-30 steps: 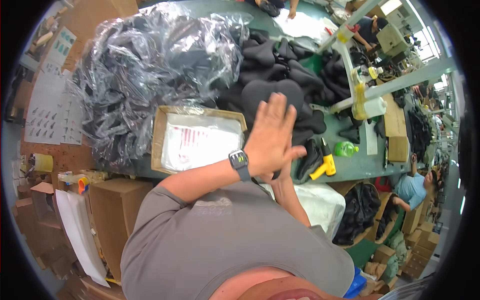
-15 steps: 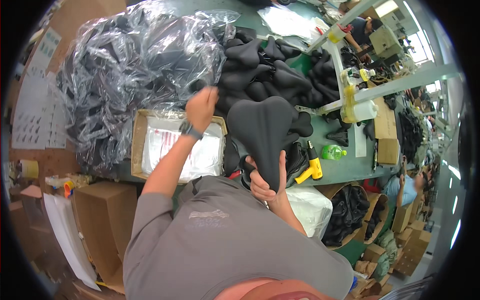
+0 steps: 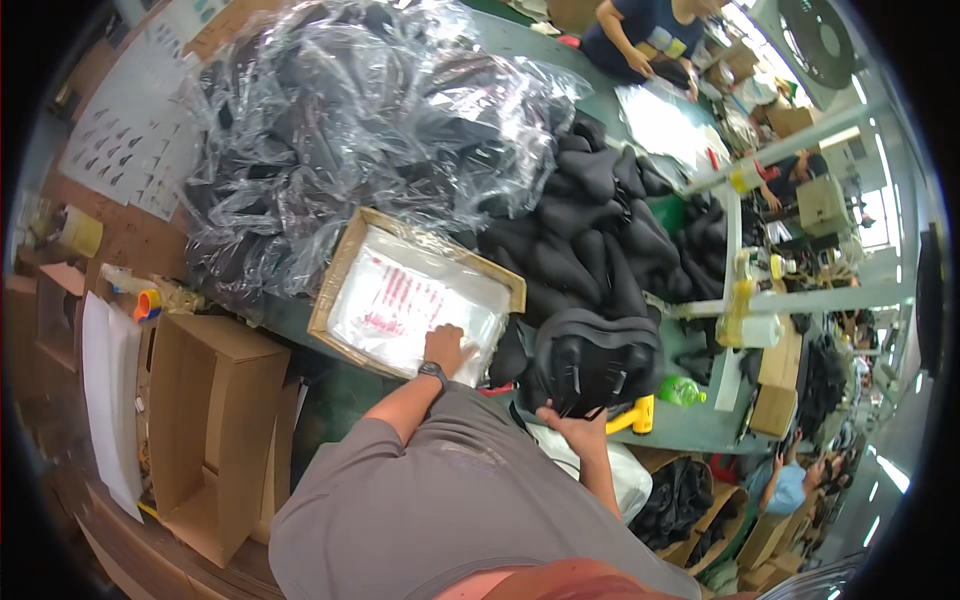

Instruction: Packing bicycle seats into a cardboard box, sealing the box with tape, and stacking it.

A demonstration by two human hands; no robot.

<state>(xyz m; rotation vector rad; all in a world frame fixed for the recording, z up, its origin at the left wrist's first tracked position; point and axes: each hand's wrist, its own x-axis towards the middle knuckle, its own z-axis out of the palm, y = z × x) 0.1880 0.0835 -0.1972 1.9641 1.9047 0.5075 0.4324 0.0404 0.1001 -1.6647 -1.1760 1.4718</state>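
Gripping near the narrow nose of a black bicycle saddle (image 3: 592,365), the right hand (image 3: 578,425) is clamped round it, thumb on one side, the other fingers partly hidden beneath. The saddle sits just in front of the torso, over the worktop's near edge, underside facing up, broad end pointing away. Over to the left hand (image 3: 448,348): it rests on a stack of clear plastic bags (image 3: 400,292) in a shallow cardboard box (image 3: 517,293); whether the fingertips pinch any film, I cannot tell.

Good handling, I'd judge, means a firm nose hold with the padded cover off hard edges, and a light touch on the film, since thin bags likely cling together.

Now the surroundings! Beyond the saddle, a pile of black saddles (image 3: 590,235) crowds the green worktop (image 3: 690,430); farther left, a big plastic-draped heap (image 3: 360,130) presses close behind the box. The box's raised walls hem in the left hand. Just beside the right hand, a yellow tool (image 3: 640,414) pokes out, an awkward neighbour, with a green bottle (image 3: 682,391) past it. A white metal frame (image 3: 734,225) limits reach to the right, and across the worktop a co-worker (image 3: 640,40) stands busy.
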